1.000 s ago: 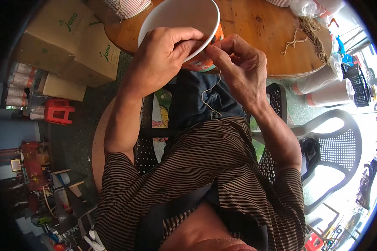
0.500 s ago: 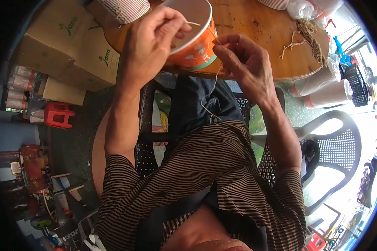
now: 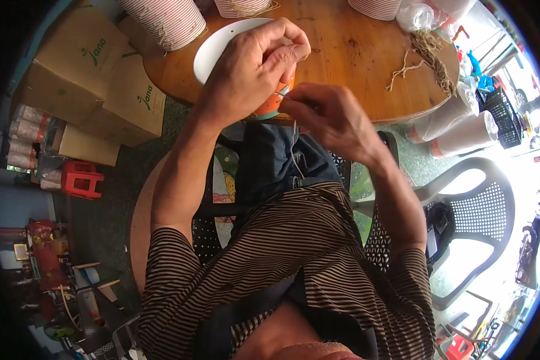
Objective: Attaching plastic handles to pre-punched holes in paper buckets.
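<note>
A paper bucket (image 3: 271, 105), orange outside with a teal base band and white within, leans at the near edge of the table. A small hole shows near its far rim. My left hand (image 3: 237, 78) is in front of the bucket and hides much of it. Its thumb and fingers are closed together; what they hold is hidden. Just to the right, my right hand (image 3: 333, 117) pinches a thin string at the bucket's near right side. The loose end of the string (image 3: 294, 153) hangs down over my jeans.
Stacked paper buckets (image 3: 165, 24) stand on the wooden table (image 3: 348, 72), with more stacks at its far edge. A bundle of strings (image 3: 432, 57) lies to the right. Cardboard boxes (image 3: 78, 72) and a red stool (image 3: 82, 179) are left; a grey chair (image 3: 477, 213) is right.
The bucket has tipped and shifted left and nearer. My left hand has moved from over its opening to its near right side. My right hand has come left and lower with the string.
</note>
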The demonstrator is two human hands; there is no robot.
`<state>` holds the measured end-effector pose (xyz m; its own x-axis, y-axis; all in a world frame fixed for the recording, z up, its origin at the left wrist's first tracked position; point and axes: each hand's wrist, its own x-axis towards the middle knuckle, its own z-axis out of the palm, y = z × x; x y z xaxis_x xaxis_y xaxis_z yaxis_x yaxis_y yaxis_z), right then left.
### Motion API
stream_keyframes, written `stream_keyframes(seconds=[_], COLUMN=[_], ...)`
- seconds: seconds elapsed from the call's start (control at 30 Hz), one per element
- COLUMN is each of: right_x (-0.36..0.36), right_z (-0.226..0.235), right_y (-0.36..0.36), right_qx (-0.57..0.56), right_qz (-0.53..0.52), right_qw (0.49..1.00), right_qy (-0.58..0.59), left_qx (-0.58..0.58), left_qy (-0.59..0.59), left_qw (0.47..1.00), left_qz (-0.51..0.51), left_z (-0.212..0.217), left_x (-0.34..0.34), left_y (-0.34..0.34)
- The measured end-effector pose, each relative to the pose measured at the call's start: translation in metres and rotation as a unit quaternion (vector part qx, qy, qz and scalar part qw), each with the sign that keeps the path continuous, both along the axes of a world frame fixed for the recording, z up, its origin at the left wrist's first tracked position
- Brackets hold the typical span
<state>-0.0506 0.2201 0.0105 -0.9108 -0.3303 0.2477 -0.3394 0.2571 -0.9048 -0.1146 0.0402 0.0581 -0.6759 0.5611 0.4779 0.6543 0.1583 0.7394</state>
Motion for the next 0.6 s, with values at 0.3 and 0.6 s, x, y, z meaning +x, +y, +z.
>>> stream_keyframes(seconds=[0.3, 0.6], right_x=[0.006, -0.017], right_z=[0.034, 0.0], right_y=[0.041, 0.044], right_qx=[0.043, -0.095], right_qz=[-0.096, -0.12], right_qw=[0.959, 0.966], right_qy=[0.265, 0.209], left_qx=[-0.141, -0.19], left_qy=[0.0, 0.004], left_qw=[0.988, 0.978], left_qz=[-0.058, -0.089], left_z=[0.008, 0.02], left_x=[-0.005, 0.005], left_y=[0.002, 0.001])
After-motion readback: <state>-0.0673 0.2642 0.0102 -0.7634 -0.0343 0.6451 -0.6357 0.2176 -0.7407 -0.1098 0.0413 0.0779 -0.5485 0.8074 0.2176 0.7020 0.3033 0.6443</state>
